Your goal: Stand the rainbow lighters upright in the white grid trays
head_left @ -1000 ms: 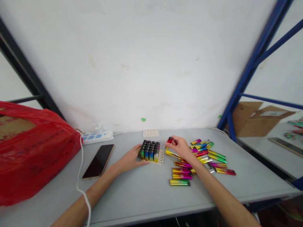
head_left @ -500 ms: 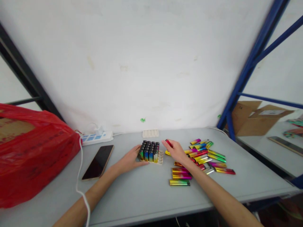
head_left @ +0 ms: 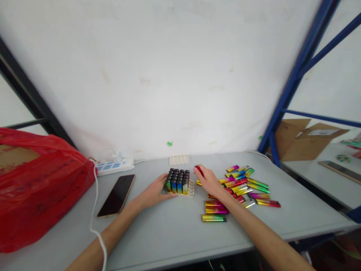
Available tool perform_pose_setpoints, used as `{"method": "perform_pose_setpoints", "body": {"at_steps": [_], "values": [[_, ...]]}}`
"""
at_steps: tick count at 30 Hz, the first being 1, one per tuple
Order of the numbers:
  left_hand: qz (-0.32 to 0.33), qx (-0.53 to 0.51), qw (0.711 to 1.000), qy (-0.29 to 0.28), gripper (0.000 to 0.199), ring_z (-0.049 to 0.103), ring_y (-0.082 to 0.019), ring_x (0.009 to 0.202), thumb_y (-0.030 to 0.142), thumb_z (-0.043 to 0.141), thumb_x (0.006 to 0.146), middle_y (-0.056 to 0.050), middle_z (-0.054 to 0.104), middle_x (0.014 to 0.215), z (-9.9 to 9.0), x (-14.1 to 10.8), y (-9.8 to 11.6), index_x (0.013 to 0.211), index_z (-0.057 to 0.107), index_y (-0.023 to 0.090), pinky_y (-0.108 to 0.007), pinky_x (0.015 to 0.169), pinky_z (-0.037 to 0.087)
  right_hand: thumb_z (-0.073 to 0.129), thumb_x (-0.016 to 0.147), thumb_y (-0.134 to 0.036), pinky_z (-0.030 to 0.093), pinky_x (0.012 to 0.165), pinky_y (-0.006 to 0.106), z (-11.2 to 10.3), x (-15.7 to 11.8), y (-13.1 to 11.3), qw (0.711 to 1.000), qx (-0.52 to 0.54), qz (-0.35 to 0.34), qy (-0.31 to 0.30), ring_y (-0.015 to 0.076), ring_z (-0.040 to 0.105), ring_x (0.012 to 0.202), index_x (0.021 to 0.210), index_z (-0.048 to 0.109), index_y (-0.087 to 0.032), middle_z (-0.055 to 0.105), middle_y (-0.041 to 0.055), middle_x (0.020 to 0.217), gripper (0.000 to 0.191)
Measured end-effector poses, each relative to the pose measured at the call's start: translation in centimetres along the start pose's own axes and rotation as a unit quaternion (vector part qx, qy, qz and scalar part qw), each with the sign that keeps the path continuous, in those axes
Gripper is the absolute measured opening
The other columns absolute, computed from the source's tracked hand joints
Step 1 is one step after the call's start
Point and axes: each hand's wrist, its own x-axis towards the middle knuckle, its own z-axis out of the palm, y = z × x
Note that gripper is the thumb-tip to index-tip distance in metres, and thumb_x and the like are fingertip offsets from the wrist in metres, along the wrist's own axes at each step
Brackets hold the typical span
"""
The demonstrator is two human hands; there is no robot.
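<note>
On the left end of the grey table [head_left: 158,241], a red bag [head_left: 47,192] is cut off by the view. The left hand [head_left: 155,192] clasps the left side of a white tray [head_left: 191,192], nearer the back edge than the front, fingertips partly hidden by upright lighters [head_left: 178,181]. The right hand [head_left: 208,180] grips a red lighter [head_left: 199,170], mostly covered; its forearm hides some loose lighters [head_left: 239,183]. Behind rises a scuffed white wall [head_left: 169,94]; past the right edge sits a cardboard box [head_left: 307,142].

We see black-topped lighters [head_left: 177,183], some blue-to-yellow; cream tray [head_left: 191,191]; loose lighters [head_left: 213,218] metallic yellow, magenta, green; grey bench [head_left: 169,233]; red bag [head_left: 56,192].
</note>
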Motion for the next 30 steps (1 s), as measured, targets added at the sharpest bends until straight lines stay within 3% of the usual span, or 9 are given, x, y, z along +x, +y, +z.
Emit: {"method": "perform_pose_setpoints", "body": {"at_steps": [4,10,15,21,27,30], "values": [[0.003,-0.004,1.0,0.002,0.077,0.056,-0.038,0.145,0.053,0.085,0.083,-0.013,0.058,0.158,0.2,0.0,-0.3,0.149,0.06,0.022,-0.051,0.129,0.039,0.036,0.112,-0.047,0.046,0.082,0.032,-0.1,0.0,0.4,0.997,-0.04,-0.063,0.001,0.0214,0.063,0.087,0.086,0.053,-0.024,0.067,0.0069,0.092,0.039],[-0.004,-0.003,1.0,0.0,0.078,0.056,-0.038,0.145,0.055,0.084,0.083,-0.014,0.058,0.158,0.1,0.0,-0.1,0.15,0.06,0.021,-0.051,0.129,0.038,0.042,0.114,-0.048,0.043,0.073,0.03,-0.3,0.2,1.0,0.993,-0.106,-0.03,-0.043,0.0204,0.066,0.072,0.087,0.061,-0.022,0.069,0.0033,0.075,0.041],[-0.016,-0.002,1.0,0.006,0.079,0.057,-0.039,0.145,0.056,0.085,0.08,-0.013,0.06,0.157,0.2,0.0,-0.1,0.149,0.062,0.023,-0.046,0.129,0.04,0.05,0.113,-0.038,0.047,0.081,0.031,-0.5,0.3,1.5,0.986,-0.122,-0.063,-0.093,0.0216,0.069,0.086,0.096,0.064,-0.019,0.074,0.0075,0.092,0.029],[-0.014,-0.01,1.0,0.001,0.078,0.055,-0.04,0.146,0.055,0.085,0.081,-0.015,0.06,0.157,0.2,0.0,-0.1,0.147,0.063,0.02,-0.051,0.13,0.038,0.056,0.11,-0.029,0.049,0.089,0.033,-0.4,0.3,1.3,0.971,-0.168,-0.09,-0.141,0.0231,0.068,0.095,0.105,0.066,-0.017,0.072,0.0106,0.103,0.016],[-0.012,-0.006,1.0,0.004,0.077,0.055,-0.039,0.146,0.057,0.085,0.081,-0.012,0.061,0.156,0.2,0.0,-0.1,0.147,0.063,0.023,-0.047,0.129,0.04,0.068,0.104,-0.036,0.049,0.097,0.034,-2.3,-0.4,2.0,0.96,-0.194,-0.098,-0.177,0.0247,0.065,0.108,0.115,0.07,-0.015,0.068,0.0122,0.114,0.024],[-0.018,-0.008,1.0,0.005,0.081,0.056,-0.041,0.145,0.056,0.086,0.079,-0.014,0.06,0.156,0.2,0.0,-0.1,0.147,0.062,0.02,-0.049,0.129,0.041,0.073,0.099,-0.029,0.048,0.097,0.035,-3.3,-0.5,2.8,0.956,-0.197,-0.067,-0.205,0.0255,0.065,0.108,0.12,0.071,-0.014,0.069,0.0125,0.115,0.025]]}}
